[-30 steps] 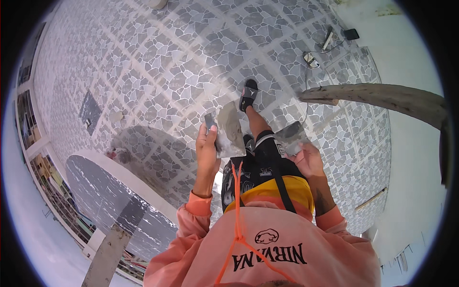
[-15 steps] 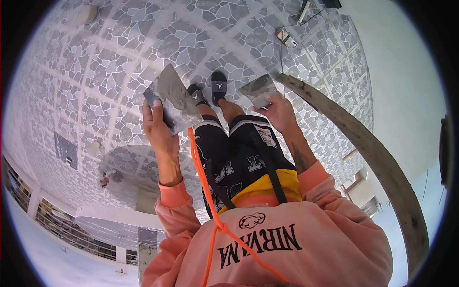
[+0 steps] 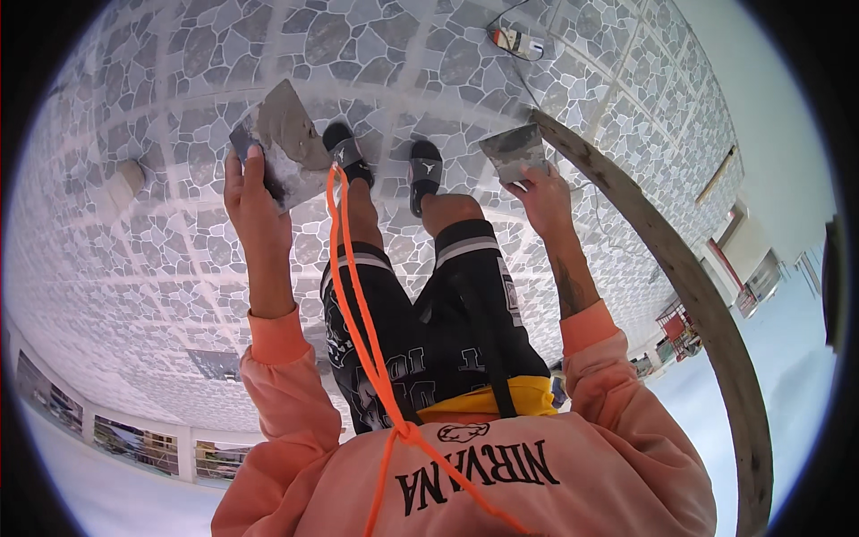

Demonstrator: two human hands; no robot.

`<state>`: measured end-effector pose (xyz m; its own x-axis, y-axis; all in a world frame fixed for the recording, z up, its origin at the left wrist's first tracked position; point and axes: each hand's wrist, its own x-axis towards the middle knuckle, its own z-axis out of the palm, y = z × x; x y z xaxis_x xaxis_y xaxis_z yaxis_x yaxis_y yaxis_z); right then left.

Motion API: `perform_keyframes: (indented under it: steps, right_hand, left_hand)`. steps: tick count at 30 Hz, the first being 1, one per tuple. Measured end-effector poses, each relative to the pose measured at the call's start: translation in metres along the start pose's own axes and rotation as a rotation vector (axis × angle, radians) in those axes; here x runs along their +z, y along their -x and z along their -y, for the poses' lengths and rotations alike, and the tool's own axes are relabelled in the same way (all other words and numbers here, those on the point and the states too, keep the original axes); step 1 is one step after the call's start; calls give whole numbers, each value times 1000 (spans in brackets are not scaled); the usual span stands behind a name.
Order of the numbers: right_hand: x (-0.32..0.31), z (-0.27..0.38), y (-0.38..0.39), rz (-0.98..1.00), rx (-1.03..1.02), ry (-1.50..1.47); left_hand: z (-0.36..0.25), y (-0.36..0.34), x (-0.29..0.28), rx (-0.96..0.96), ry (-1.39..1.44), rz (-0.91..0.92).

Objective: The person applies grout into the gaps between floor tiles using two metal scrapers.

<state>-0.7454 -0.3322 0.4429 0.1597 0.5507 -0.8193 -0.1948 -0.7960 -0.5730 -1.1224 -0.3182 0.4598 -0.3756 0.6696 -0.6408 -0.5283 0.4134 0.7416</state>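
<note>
My left hand (image 3: 259,201) grips a rectangular metal plastering trowel (image 3: 246,136) by its near edge, thumb on top. A thick smear of wet grey mortar (image 3: 291,125) covers much of its upper face. To the right, my right hand (image 3: 546,199) pinches a smaller flat metal plate (image 3: 517,154) with grey mortar stuck on it. Any handles under the two plates are hidden. Both plates are held apart, above the floor and forward of my legs. An orange cord (image 3: 358,304) hangs from my pink sweatshirt toward the trowel.
A long wooden plank (image 3: 662,233) runs along my right side, its far end near the smaller plate. Farther ahead, a white and orange object (image 3: 517,42) lies with a dark cable. The stone-patterned tile floor (image 3: 179,179) carries a pale block (image 3: 125,183) at left. A pale wall (image 3: 761,116) rises at right.
The whole view has shifted and turned as my feet stepped. Both plates stay in my hands, now a little farther apart. The white and orange object appears farther up the view.
</note>
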Motion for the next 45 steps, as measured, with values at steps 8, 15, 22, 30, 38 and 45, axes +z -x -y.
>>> perform_keyframes:
  steps: [8,15,22,30,38,45]
  right_hand:
    - [-13,25,-120,-184,-68,-109]
    - [-57,33,-278,-307,5,-139]
    - [-156,-4,-407,-184,-487,828]
    - [-130,43,-458,-419,-112,-52]
    - [-119,65,-432,-866,-391,-655]
    - [-147,46,-512,-611,-530,-1095]
  left_hand:
    - [1,-189,116,47,-320,313]
    - [16,-355,224,47,-679,451]
    - [82,-405,419,-2,-843,726]
    - [188,-399,579,-129,-957,1127]
    - [313,-423,623,-597,-1091,1277]
    - [376,-386,642,-992,-767,1443]
